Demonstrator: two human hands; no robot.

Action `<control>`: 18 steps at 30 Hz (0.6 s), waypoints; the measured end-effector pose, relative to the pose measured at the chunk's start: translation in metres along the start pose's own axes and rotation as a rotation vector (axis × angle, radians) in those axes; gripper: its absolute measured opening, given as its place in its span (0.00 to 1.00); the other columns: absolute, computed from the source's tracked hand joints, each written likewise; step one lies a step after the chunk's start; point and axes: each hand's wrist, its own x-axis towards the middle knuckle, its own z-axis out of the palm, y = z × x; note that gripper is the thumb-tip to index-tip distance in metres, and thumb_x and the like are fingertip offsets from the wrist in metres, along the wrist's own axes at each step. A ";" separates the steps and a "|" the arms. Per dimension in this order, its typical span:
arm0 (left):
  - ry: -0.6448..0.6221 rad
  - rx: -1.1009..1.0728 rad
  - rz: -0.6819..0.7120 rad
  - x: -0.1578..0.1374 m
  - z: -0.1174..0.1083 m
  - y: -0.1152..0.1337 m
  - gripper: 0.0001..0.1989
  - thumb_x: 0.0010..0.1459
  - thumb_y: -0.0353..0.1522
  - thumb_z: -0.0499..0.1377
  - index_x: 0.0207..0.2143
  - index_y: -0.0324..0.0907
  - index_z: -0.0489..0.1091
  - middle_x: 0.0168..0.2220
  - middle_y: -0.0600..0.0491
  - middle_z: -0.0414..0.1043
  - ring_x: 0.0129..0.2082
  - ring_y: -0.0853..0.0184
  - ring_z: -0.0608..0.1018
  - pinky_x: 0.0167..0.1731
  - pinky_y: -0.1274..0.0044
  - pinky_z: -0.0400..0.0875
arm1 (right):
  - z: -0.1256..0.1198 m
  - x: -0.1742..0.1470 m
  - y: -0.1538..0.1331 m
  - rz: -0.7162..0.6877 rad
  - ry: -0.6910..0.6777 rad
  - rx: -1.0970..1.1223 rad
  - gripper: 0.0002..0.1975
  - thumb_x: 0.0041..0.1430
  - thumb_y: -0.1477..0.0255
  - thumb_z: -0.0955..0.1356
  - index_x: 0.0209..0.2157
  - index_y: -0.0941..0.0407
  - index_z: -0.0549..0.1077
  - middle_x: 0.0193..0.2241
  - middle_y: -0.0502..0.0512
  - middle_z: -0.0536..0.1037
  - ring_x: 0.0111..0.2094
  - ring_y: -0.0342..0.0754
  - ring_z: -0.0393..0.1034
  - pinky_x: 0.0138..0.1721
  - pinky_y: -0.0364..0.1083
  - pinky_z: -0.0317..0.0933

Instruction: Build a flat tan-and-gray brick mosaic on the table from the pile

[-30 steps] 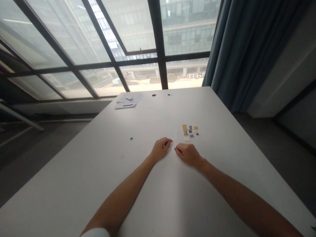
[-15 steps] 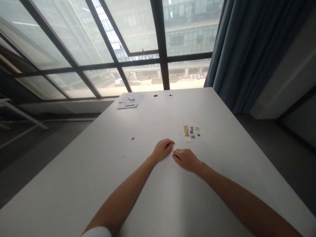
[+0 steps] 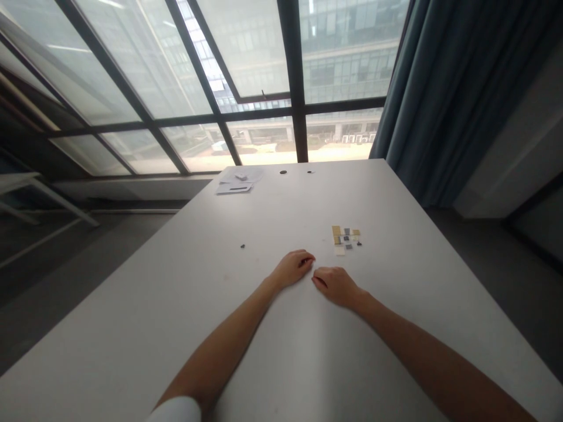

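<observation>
My left hand (image 3: 292, 268) rests low over the white table (image 3: 176, 305), fingers curled and pressed together. Just to its right and a little nearer to me, my right hand (image 3: 336, 284) is closed in the same way, the fingertips of both hands close to each other. Whatever they may pinch is too small or hidden to make out. Beyond my right hand lies a group of small flat yellow pieces (image 3: 336, 231), with grey pieces (image 3: 349, 247) and a pale square piece (image 3: 339, 250) among them. A tiny dark piece (image 3: 242, 246) lies alone to the left.
White papers (image 3: 237, 179) with a dark stick-like item lie at the table's far left corner. Two small dark round spots, one a ring-edged disc (image 3: 283, 172), are near the far edge. Windows stand behind the table, and a blue curtain (image 3: 422, 105) hangs on the right.
The whole view has shifted slightly, so the table and its pieces appear a little farther right. Both hands keep nearly the same closed pose and place.
</observation>
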 end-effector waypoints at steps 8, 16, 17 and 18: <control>0.139 0.104 -0.152 0.004 -0.059 -0.018 0.14 0.63 0.36 0.54 0.40 0.42 0.79 0.35 0.51 0.80 0.31 0.68 0.75 0.34 0.77 0.68 | 0.003 -0.002 0.001 0.011 0.007 0.014 0.13 0.68 0.70 0.62 0.30 0.56 0.73 0.30 0.51 0.77 0.30 0.43 0.67 0.34 0.44 0.49; 0.412 0.253 -0.556 -0.012 -0.117 -0.069 0.12 0.59 0.36 0.57 0.39 0.42 0.80 0.36 0.51 0.81 0.34 0.65 0.79 0.39 0.76 0.71 | 0.003 -0.003 0.003 0.019 0.004 0.021 0.14 0.69 0.70 0.62 0.29 0.56 0.72 0.29 0.52 0.76 0.29 0.44 0.67 0.34 0.44 0.49; 0.415 0.279 -0.605 -0.015 -0.124 -0.075 0.12 0.59 0.36 0.58 0.39 0.42 0.80 0.37 0.51 0.82 0.35 0.65 0.79 0.40 0.76 0.71 | 0.003 -0.003 0.004 0.021 0.005 0.021 0.14 0.69 0.70 0.62 0.29 0.56 0.72 0.29 0.52 0.76 0.29 0.44 0.66 0.34 0.44 0.49; 0.415 0.304 -0.650 -0.019 -0.130 -0.081 0.13 0.59 0.36 0.57 0.39 0.42 0.80 0.38 0.51 0.82 0.37 0.64 0.80 0.41 0.76 0.71 | 0.003 -0.003 0.004 0.021 0.003 0.021 0.14 0.69 0.70 0.61 0.29 0.56 0.72 0.29 0.52 0.76 0.29 0.44 0.66 0.34 0.43 0.49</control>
